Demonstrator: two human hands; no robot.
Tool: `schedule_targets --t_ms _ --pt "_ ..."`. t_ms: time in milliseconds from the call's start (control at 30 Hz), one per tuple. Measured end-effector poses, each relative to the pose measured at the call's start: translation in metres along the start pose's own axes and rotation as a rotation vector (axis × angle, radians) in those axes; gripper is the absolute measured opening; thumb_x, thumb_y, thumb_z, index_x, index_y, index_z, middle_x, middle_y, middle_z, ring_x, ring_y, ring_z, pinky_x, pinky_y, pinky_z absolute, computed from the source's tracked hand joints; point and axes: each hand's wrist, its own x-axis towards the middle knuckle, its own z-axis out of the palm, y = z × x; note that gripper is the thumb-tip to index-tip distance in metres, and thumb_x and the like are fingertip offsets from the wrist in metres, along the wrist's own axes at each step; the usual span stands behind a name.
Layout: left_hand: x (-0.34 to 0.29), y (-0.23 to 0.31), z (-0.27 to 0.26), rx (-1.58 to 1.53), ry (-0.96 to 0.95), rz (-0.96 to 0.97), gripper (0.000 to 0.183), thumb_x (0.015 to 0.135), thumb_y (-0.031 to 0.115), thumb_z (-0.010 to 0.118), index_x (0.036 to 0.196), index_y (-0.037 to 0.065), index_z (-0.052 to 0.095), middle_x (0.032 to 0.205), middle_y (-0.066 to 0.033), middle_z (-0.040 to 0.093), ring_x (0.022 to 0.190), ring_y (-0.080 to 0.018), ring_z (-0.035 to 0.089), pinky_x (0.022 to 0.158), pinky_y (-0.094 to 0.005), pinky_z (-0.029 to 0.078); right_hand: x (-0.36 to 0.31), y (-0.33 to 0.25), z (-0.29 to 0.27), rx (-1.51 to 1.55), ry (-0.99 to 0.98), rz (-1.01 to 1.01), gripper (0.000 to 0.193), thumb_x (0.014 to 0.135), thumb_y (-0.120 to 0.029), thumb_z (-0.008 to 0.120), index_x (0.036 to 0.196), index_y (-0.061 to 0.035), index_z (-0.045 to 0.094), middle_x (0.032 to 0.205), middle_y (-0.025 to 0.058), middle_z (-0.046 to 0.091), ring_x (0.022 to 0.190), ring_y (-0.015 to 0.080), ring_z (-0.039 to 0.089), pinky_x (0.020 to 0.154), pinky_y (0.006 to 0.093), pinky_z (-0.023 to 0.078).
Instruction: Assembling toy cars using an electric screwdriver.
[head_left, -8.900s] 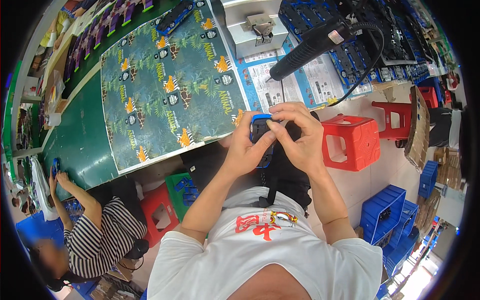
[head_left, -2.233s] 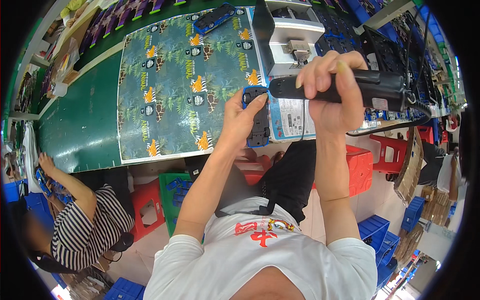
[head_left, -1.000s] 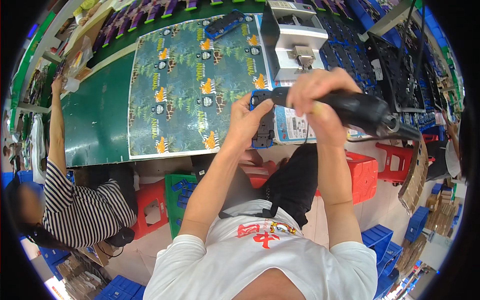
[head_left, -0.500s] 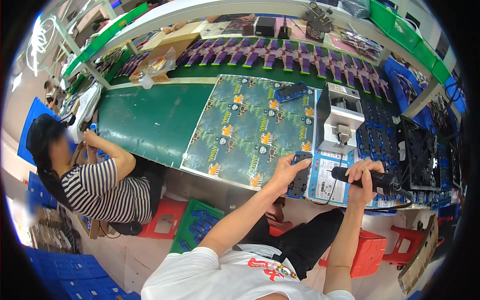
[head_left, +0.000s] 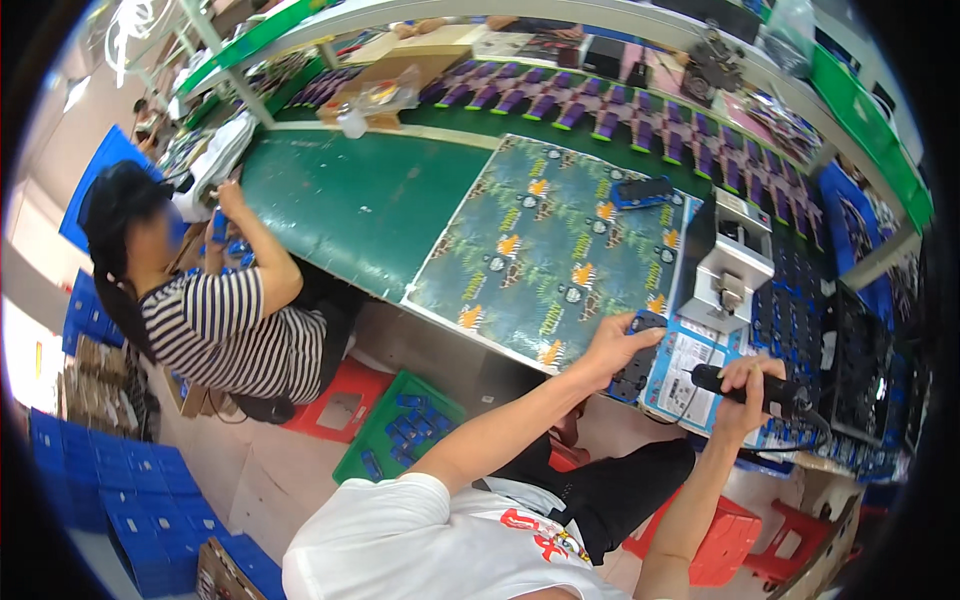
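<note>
Black screwdriver (head_left: 712, 379) drawn off toy chassis (head_left: 631, 379), apparently clear; hands (head_left: 614, 347) hide parts.

Head view: I see the left grip (head_left: 614, 345) pinching a blue-edged black toy car (head_left: 630, 380) at the surface's (head_left: 340, 205) near edge; the right grip (head_left: 750, 382) encloses a black screwdriver (head_left: 708, 377), tip apart from the car.

Tabletop (head_left: 340, 210) smooth, glossy; machine casing (head_left: 745, 262) smooth metal; driver (head_left: 707, 378) matt plastic; toy car (head_left: 632, 376) plastic, probably matt.
</note>
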Motion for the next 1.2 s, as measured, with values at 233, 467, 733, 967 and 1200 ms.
schedule_targets --t_ms 233,467,733,967,1200 --pt "-0.005 -0.001 0.001 0.007 0.001 -0.036 0.02 0.089 0.014 0.07 0.105 0.0 0.068 0.09 -0.0045 0.07 0.073 -0.0095 0.066 0.066 -0.0265 0.055 -0.003 -0.007 0.001 -0.003 0.017 0.005 0.011 0.091 -0.009 0.058 0.087 -0.0066 0.048 0.068 0.0043 0.047 0.053 0.0141 0.047 0.056 0.0286 0.043" --pt "-0.005 0.0 -0.001 0.035 0.05 -0.005 0.021 0.089 0.015 0.07 0.104 0.001 0.068 0.09 -0.0045 0.071 0.075 -0.0094 0.065 0.068 -0.0272 0.054 -0.002 0.008 -0.001 0.019 0.008 0.027 0.01 0.091 -0.007 0.057 0.086 -0.007 0.049 0.066 0.0035 0.046 0.052 0.0138 0.046 0.056 0.0288 0.043" --pt "-0.003 -0.012 0.002 -0.031 0.005 0.031 0.023 0.086 0.017 0.074 0.103 0.002 0.069 0.089 -0.0035 0.07 0.074 -0.0091 0.064 0.068 -0.0281 0.053 -0.007 -0.001 -0.016 -0.016 0.038 0.069 0.013 0.091 -0.01 0.06 0.085 -0.0072 0.048 0.066 0.0023 0.045 0.054 0.0126 0.045 0.057 0.0281 0.042" --pt "0.009 0.008 -0.023 -0.263 0.128 -0.12 0.024 0.093 0.027 0.066 0.102 0.005 0.062 0.089 -0.0094 0.066 0.08 -0.0215 0.066 0.073 -0.0417 0.057 0.001 0.003 -0.005 0.048 0.054 0.049 0.009 0.086 -0.003 0.06 0.09 -0.0035 0.052 0.066 0.0056 0.049 0.054 0.0146 0.048 0.051 0.0277 0.042" --pt "-0.004 0.009 -0.014 -0.337 -0.057 -0.11 0.04 0.087 0.004 0.066 0.123 0.007 0.049 0.106 -0.0109 0.063 0.103 -0.0279 0.065 0.082 -0.0493 0.059 0.035 -0.019 -0.01 0.089 -0.075 -0.109 0.007 0.092 -0.009 0.06 0.094 -0.0059 0.053 0.07 0.0057 0.05 0.058 0.0161 0.05 0.063 0.0351 0.047"
